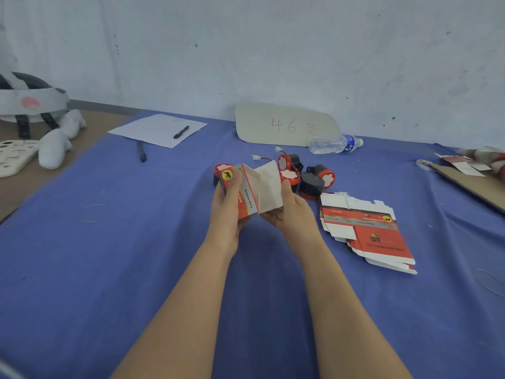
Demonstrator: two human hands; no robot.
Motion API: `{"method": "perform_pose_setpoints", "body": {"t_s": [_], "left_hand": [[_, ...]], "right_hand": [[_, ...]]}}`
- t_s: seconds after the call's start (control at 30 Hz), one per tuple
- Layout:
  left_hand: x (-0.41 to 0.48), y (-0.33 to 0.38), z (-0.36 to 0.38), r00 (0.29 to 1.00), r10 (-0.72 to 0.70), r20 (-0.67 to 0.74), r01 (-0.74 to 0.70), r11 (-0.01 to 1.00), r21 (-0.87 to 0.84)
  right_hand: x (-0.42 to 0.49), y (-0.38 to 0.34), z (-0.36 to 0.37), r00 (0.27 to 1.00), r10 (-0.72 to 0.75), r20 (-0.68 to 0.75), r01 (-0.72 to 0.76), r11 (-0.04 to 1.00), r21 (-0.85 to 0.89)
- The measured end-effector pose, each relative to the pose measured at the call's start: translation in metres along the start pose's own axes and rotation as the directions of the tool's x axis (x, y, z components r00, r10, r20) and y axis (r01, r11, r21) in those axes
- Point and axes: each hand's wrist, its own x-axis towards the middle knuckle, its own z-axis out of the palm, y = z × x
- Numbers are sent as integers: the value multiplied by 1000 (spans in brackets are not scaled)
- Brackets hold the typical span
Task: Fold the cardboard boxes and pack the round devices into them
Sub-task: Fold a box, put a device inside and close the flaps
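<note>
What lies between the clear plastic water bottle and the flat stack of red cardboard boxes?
Round red-and-black devices on the blue cloth, head view.

Blue tabletop cloth all the way across. The half-folded box shows red outside, plain white inside, a grey strip with dark lettering and a yellow badge carrying a black animal. The round devices: black bodies, red rims, white faces. The flat boxes, red with white flaps. Beige card, red numerals.
</note>
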Motion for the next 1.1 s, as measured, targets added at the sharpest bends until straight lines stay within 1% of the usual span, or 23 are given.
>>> {"method": "perform_pose_setpoints", "body": {"t_s": [0.1,0.17,0.2,0.27,0.3,0.37,0.4,0.47,0.5,0.6,0.63,0.7,0.77,0.83,0.87,0.9,0.93,1.0,1.03,1.07,1.1], "left_hand": [[-1,1,2,999,-40,-2,40,999,10],[-2,1,4,997,-76,-3,76,997,26],[-2,1,3,996,-93,14,93,996,4],[-5,3,1,983,-138,121,151,983,-106],[-6,4,0,970,-152,187,183,970,-161],[-8,5,-2,939,-168,301,246,939,-241],[-9,6,-2,920,-174,351,275,924,-264],[-10,5,-2,893,-175,415,307,911,-276],[-9,4,-2,888,-175,426,309,912,-271],[-7,2,-3,886,-172,431,294,926,-235],[-7,2,-3,886,-167,433,283,934,-218],[-8,2,1,889,-154,431,248,954,-171],[-10,2,7,913,-114,392,178,976,-129],[-9,-2,9,956,1,293,28,995,-97],[-8,-4,10,972,67,226,-54,997,-62],[-7,-6,9,981,122,153,-122,992,-11],[-7,-8,9,980,172,98,-177,983,47],[-7,-10,9,961,268,66,-275,947,167],[-7,-12,9,949,308,69,-315,921,230],[-6,-14,9,938,340,66,-344,895,284],[-5,-17,9,929,365,52,-360,869,339]], "right_hand": [[2,3,-7,994,-103,-24,97,979,-180],[4,5,-8,989,-146,-32,134,963,-233],[4,6,-8,987,-151,-55,134,963,-235],[5,7,-9,987,-109,-115,88,981,-172],[5,6,-9,992,-36,-119,28,997,-74],[3,4,-6,988,149,-41,-140,978,157],[2,4,-5,978,210,2,-207,961,182],[2,5,-2,964,264,43,-267,959,99],[2,5,0,962,268,50,-270,962,48],[4,4,2,966,257,-14,-256,955,-151],[5,4,2,962,270,-37,-272,945,-180],[6,5,3,951,305,-57,-310,941,-138],[6,4,2,951,290,-106,-296,954,-47],[6,6,0,959,220,-180,-219,975,28],[6,7,0,963,190,-191,-176,980,89],[5,7,1,969,182,-168,-154,973,169],[5,6,3,977,181,-114,-149,959,241],[5,3,6,988,154,6,-147,933,327],[4,3,8,989,145,33,-148,929,339],[4,3,9,990,138,30,-140,936,324],[4,3,8,993,120,-5,-114,954,276]]}}
